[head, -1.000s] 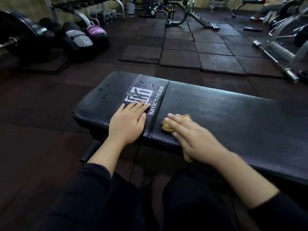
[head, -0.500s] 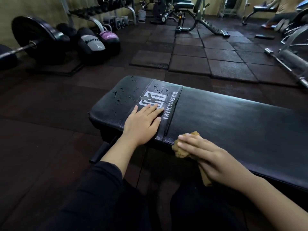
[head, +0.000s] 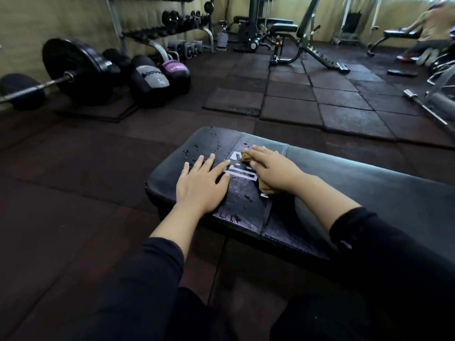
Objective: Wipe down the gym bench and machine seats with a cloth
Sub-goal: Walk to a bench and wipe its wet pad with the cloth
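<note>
A black padded gym bench (head: 357, 188) runs from the middle of the view to the right, with a white logo and water drops on its near end. My left hand (head: 200, 184) lies flat on the pad with fingers straight and spread. My right hand (head: 272, 168) presses a small tan cloth (head: 245, 156) onto the logo with straight fingers; most of the cloth is hidden under the palm, with a bit showing at the fingertips and by the wrist.
A loaded barbell (head: 71, 72) and medicine balls (head: 150, 81) sit at the left by a dumbbell rack (head: 172, 23). An adjustable bench (head: 295, 40) stands at the back. A person (head: 433, 25) sits far right. Dark rubber tiles (head: 290, 99) cover the floor.
My right hand has slid the cloth from the bench's near edge up and left onto the logo. My left hand has shifted a little left on the pad. The view has tilted up.
</note>
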`<action>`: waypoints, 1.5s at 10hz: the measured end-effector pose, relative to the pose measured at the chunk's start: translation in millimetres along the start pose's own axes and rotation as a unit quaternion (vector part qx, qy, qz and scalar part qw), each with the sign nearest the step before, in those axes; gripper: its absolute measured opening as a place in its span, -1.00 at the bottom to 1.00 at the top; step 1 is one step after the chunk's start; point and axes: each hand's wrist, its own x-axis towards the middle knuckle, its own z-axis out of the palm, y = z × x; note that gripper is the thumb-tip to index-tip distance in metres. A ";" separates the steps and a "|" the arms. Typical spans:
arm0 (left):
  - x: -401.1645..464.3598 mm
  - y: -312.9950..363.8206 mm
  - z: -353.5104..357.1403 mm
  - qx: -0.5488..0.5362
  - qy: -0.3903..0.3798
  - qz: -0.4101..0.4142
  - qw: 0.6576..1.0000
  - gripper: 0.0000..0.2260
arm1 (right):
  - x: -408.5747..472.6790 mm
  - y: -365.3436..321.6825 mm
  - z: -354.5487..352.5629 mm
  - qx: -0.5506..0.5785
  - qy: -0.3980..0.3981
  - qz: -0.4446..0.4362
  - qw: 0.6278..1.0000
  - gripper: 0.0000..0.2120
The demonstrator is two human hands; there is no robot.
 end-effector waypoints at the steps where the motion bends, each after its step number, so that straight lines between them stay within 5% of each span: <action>1: 12.2 -7.4 -1.6 0.005 -0.009 -0.010 1.000 -0.57 | -0.3 0.2 7.8 -0.036 -0.020 -0.014 0.999 -0.52; 5: 25.1 -12.4 2.3 -0.005 0.026 -0.014 1.000 -0.57 | 93.3 18.5 -1.0 -0.002 0.003 -0.044 0.999 -0.60; 7: 23.6 -12.6 3.1 -0.013 0.027 -0.019 0.999 -0.58 | 74.2 60.2 -15.8 0.020 0.022 0.052 0.998 -0.63; 10: 25.4 -10.9 3.9 -0.016 0.035 -0.024 0.999 -0.58 | 85.8 2.9 8.6 -0.028 -0.004 -0.070 0.997 -0.58; 12: 23.6 -13.1 3.2 -0.020 0.032 -0.018 0.999 -0.59 | 98.6 47.5 -14.2 0.072 -0.003 0.032 0.997 -0.62; 13: 24.1 -12.0 4.6 -0.019 0.036 -0.022 0.999 -0.59 | 64.9 55.8 -11.9 -0.016 0.023 0.029 0.999 -0.58; 15: 24.9 -10.3 4.5 -0.011 0.036 -0.024 0.999 -0.58 | 72.8 0.9 18.1 -0.029 0.012 -0.084 0.996 -0.57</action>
